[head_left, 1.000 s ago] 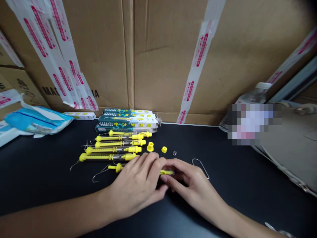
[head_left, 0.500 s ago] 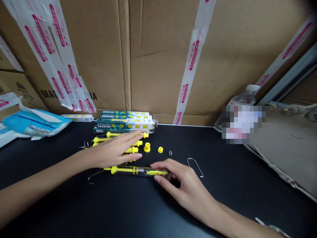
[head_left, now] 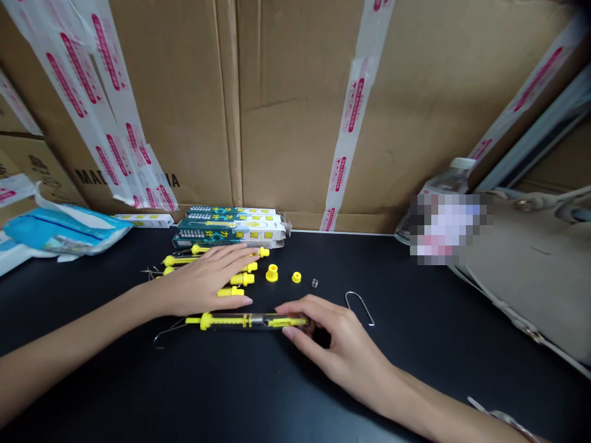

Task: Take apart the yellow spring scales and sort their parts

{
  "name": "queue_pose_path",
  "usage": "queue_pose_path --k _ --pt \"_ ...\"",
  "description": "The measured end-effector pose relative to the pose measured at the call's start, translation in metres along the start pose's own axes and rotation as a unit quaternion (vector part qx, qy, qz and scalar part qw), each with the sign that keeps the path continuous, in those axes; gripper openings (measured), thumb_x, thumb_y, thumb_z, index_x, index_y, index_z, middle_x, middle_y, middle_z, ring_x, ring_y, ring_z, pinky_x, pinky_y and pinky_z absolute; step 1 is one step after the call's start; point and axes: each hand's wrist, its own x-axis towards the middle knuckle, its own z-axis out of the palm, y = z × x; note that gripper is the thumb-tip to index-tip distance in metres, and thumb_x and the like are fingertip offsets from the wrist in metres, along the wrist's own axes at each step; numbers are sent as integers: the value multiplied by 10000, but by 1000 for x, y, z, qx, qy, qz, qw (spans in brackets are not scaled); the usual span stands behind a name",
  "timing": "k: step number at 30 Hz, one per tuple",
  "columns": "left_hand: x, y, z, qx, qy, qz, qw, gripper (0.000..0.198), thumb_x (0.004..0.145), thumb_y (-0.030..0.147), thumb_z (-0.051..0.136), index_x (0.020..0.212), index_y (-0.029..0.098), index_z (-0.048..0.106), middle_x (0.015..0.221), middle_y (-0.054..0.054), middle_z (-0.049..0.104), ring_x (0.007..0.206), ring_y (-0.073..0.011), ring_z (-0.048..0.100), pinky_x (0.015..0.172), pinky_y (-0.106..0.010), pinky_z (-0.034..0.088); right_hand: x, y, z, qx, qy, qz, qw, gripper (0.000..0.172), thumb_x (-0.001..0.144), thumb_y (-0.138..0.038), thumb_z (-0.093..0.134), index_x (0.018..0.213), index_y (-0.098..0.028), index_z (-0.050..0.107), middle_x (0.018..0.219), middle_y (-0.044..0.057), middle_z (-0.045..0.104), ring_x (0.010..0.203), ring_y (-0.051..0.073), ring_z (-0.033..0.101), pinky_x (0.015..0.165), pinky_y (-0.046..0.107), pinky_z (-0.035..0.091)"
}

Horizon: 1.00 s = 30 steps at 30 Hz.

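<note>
1. Right hand [head_left: 344, 338]: fingers grip the right end of the clear spring scale [head_left: 226, 320]. Left hand [head_left: 203, 280]: flat, fingers extended over the scale row [head_left: 242, 280].
2. The spring scale lies nearside of that row, long axis crosswise, hook [head_left: 161, 337] pointing left.
3. Likely step: steadying a part-assembled scale; the next move calls for keeping its right end steady.
4. Beyond: yellow caps [head_left: 272, 274].

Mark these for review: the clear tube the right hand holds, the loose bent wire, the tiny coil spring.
Clear tube [head_left: 255, 320]: head view, middle of its barrel.
Loose bent wire [head_left: 364, 306]: head view, its right side.
Tiny coil spring [head_left: 314, 283]: head view, middle of its coils.
</note>
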Motion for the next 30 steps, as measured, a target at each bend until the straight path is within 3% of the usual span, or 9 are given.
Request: queue_pose_path --k 10,20,26,28,30 --pt "-22 -17 -1 18 -15 -20 1000 700 976 579 461 1570 340 180 1660 -32 214 1516 -280 203 1211 -485 210 -1 0 -2 1 1 7 1000 204 948 -246 605 1128 -222 696 958 24 691 769 137 639 678 246 509" --pt "-31 -25 -2 26 -2 -13 1000 653 970 540 506 1547 412 230 1652 10 238 1508 -288 237 1211 -509 235 2 -1 -1 4 0 18 1000 209 939 -245 608 1125 -223 702 951 25 699 754 142 631 665 254 501" --pt "-32 -22 -9 -6 -12 -18 1000 630 989 520 478 1550 421 209 1665 6 194 1516 -309 202 1200 -568 240 4 1 -1 78 -1 71 994 210 934 -296 615 1100 -219 718 953 34 720 775 158 629 675 269 510" --pt "-33 -19 -14 -34 7 -16 999 594 999 500 463 1544 406 246 1668 1 181 1519 -318 184 1198 -592 225 4 2 -1 107 -3 90 990 224 924 -317 622 1091 -208 724 922 39 716 764 162 623 638 262 514" --pt "-34 -15 -20 -64 47 -11 997 542 989 485 487 1505 372 366 1641 -13 273 1515 -327 192 1191 -608 234 5 4 -1 127 -6 101 987 239 915 -331 628 1087 -198 726 910 43 709 743 157 614 613 254 521"
